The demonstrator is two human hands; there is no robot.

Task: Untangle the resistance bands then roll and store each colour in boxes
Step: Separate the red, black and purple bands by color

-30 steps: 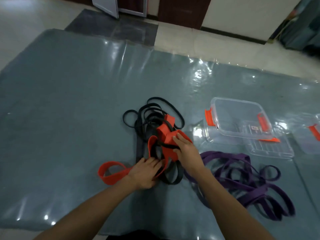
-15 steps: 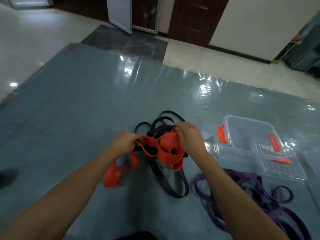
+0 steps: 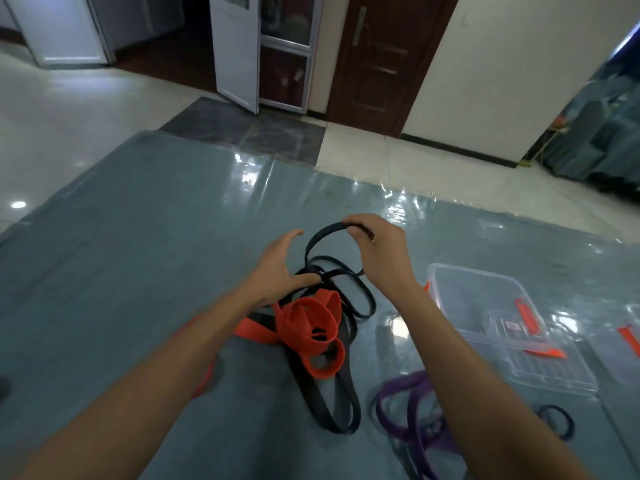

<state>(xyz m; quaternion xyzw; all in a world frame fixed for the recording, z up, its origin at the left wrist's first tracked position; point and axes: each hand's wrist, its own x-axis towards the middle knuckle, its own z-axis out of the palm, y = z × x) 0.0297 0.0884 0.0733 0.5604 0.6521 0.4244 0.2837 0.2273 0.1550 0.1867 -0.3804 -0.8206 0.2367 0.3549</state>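
1. Black bands (image 3: 325,233): one tangle at mid-mat (image 3: 138,237), strand count indeterminable, top loop raised.
2. Right hand (image 3: 381,258) pinches that loop. Left hand (image 3: 280,268) has its fingers straight, thumb at the tangle.
3. One orange band (image 3: 304,327) lies coiled over the black.
4. Purple bands (image 3: 398,410): one heap, near right.
5. Two boxes at right: first box (image 3: 478,276), second box (image 3: 630,368) cut by the frame edge.

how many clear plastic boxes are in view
2: one clear box right of the black bands, a second box cut off at the right edge. More may lie out of view.

grey mat (image 3: 138,237), brown door (image 3: 381,57), white door (image 3: 235,46)
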